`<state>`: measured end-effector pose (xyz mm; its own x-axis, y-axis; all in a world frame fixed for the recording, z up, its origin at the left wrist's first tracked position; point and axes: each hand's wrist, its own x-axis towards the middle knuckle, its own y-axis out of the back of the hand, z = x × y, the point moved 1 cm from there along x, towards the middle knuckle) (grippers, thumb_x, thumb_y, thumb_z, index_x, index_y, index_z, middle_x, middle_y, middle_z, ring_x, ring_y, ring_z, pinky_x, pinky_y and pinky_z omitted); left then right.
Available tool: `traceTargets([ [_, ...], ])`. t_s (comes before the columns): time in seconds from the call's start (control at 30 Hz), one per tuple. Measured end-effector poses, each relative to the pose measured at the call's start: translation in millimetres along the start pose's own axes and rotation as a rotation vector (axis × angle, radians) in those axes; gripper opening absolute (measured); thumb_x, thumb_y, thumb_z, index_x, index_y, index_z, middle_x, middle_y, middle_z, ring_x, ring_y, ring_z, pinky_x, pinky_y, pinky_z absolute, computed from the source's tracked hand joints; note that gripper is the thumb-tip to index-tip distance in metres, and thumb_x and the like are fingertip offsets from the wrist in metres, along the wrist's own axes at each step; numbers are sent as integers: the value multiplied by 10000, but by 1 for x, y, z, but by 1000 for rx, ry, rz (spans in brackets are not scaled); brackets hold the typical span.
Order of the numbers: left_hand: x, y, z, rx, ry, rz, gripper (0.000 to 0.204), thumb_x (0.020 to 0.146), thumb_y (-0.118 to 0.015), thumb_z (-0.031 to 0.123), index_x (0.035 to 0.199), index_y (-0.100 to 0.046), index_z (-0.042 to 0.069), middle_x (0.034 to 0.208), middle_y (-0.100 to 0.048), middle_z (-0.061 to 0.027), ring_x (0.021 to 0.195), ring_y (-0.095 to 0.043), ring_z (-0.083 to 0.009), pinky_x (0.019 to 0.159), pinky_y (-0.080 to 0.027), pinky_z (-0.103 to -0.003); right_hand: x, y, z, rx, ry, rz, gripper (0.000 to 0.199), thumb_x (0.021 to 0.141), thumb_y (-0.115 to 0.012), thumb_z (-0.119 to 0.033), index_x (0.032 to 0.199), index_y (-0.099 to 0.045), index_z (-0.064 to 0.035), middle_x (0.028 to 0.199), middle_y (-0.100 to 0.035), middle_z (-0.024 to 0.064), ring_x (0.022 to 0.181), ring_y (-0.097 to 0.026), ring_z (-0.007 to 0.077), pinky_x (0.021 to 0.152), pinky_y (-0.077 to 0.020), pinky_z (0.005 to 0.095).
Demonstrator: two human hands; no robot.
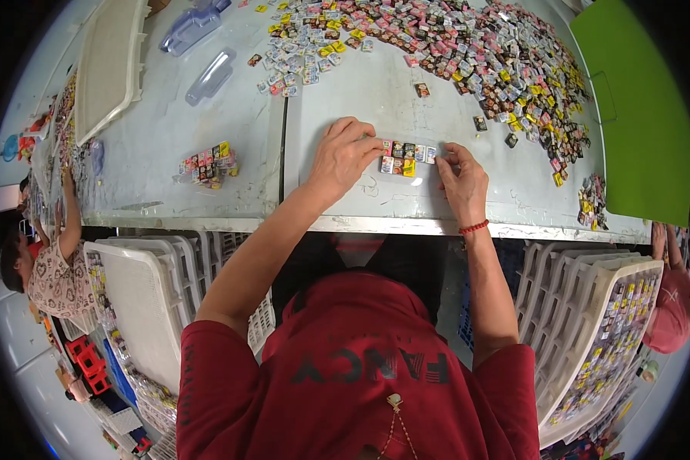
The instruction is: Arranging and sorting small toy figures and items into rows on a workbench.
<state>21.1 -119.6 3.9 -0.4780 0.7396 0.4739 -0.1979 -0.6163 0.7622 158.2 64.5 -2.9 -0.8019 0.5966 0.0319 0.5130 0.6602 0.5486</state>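
A short block of small colourful square packets (406, 158) lies in two rows on the grey table (207, 138), between my two hands. My left hand (345, 157) rests on the table with its fingertips pressed against the block's left end. My right hand (461, 178), with a red cord on the wrist, touches the block's right end with its fingertips. Neither hand has lifted anything. Behind them spreads a wide heap of loose packets (468, 46) of the same kind.
A finished bundle of packets (207, 165) lies at the left. Clear plastic shells (207, 77) and a white tray (107, 61) are at the far left, a green board (636, 107) at the right. White crates (583, 322) stand below. Other people work at both sides.
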Motion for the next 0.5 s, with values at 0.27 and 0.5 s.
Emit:
traceTargets([
  [0.27, -15, 14, -9, -216, 238, 187, 131, 829, -660, 116, 935, -673, 41, 970, -644, -74, 866, -616, -203, 747, -495, -329, 1, 4, -9, 93, -111, -61, 272, 877, -632, -96, 1129, -603, 3, 799, -649, 49, 515, -568, 79, 427, -449, 225],
  [0.5, -13, 28, -6, -839, 896, 5, 329, 901, -574, 120, 1159, -573, -83, 966, -676, -118, 752, -675, -163, 635, -530, -249, 5, 11, -9, 221, -187, -111, 280, 896, -612, -108, 1146, -586, 16, 828, -655, 43, 528, -578, 76, 424, -464, 224],
])
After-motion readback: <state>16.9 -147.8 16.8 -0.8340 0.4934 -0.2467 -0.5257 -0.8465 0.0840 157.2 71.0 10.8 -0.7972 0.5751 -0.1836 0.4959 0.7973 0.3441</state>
